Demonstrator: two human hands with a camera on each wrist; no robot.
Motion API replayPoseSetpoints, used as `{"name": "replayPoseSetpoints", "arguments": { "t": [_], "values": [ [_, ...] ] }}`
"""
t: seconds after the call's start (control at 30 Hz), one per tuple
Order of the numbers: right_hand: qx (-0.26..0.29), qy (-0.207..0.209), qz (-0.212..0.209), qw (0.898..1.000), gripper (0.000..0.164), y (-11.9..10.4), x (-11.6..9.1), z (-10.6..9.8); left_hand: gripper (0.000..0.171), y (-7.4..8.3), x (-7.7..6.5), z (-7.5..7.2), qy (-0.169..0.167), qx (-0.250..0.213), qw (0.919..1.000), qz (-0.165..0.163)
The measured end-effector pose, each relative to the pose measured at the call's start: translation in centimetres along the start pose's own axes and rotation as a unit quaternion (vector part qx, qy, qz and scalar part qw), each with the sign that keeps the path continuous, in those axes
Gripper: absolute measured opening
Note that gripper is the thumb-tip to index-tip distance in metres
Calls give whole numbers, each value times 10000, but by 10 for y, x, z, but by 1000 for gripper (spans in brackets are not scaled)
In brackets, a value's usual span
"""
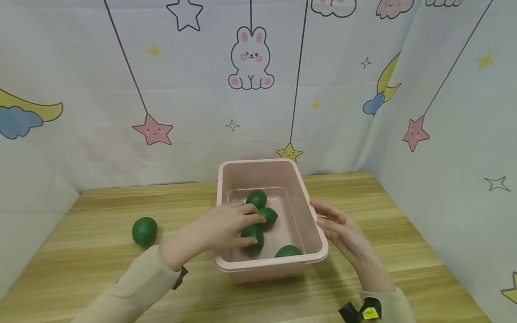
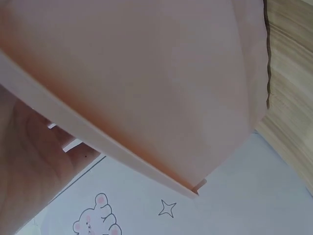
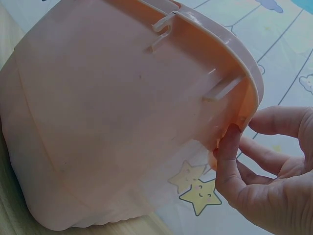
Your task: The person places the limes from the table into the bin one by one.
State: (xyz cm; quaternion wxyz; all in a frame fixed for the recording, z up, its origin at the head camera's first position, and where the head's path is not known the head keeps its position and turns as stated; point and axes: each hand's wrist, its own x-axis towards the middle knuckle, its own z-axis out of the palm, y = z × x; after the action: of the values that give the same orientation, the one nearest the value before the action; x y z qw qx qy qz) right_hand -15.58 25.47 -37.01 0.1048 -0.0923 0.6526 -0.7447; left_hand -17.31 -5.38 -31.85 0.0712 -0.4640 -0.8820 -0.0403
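A pale pink plastic bin [image 1: 258,265] stands on the wooden table with several dark green, smooth, egg-shaped fruits inside; whether they are limes or avocados I cannot tell. My left hand [image 1: 230,224] reaches in over the bin's left side, thumb and fingers curled round a green fruit [image 1: 253,240]. Beside its fingertips lie a second green fruit [image 1: 268,218] and, farther back, a third [image 1: 256,199]. Another green fruit [image 1: 288,251] sits at the near right corner, partly behind the rim. On the right side my right hand [image 1: 347,233] pinches the bin's rim [image 3: 257,88] between thumb and fingers.
One more green fruit [image 1: 144,231] lies on the wooden table [image 1: 81,264], left of the bin. Behind and to the right hangs a white curtain [image 1: 194,98] printed with stars, clouds and a rabbit. Dark straps [image 1: 359,310] show at the wrists.
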Motion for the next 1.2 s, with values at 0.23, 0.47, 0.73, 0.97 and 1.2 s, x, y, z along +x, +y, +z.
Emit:
{"name": "replayPoseSetpoints", "arguments": {
  "t": [0.23, 0.47, 0.73, 0.97, 1.2],
  "values": [
    [24, -91, -59, 9999, 45, -1, -2, 0, 39, -1, -6, -2, 506, 158, 9986, 86],
    [66, -56, -6, 10000, 45, 0, -2, 0, 36, -1, -15, -7, 889, 146, 9959, 23],
    [24, -119, -61, 9999, 47, 0, -2, 0, 39, -2, -26, -12, 1188, 167, 9927, -159],
    [31, -112, -69, 9999, 47, 1, -1, -1, 39, -6, -36, -13, 1450, -20, 9889, -309],
    [22, -79, -35, 10000, 47, -1, -2, 0, 42, -14, -46, -14, 1781, -149, 9828, -460]
  ]
}}
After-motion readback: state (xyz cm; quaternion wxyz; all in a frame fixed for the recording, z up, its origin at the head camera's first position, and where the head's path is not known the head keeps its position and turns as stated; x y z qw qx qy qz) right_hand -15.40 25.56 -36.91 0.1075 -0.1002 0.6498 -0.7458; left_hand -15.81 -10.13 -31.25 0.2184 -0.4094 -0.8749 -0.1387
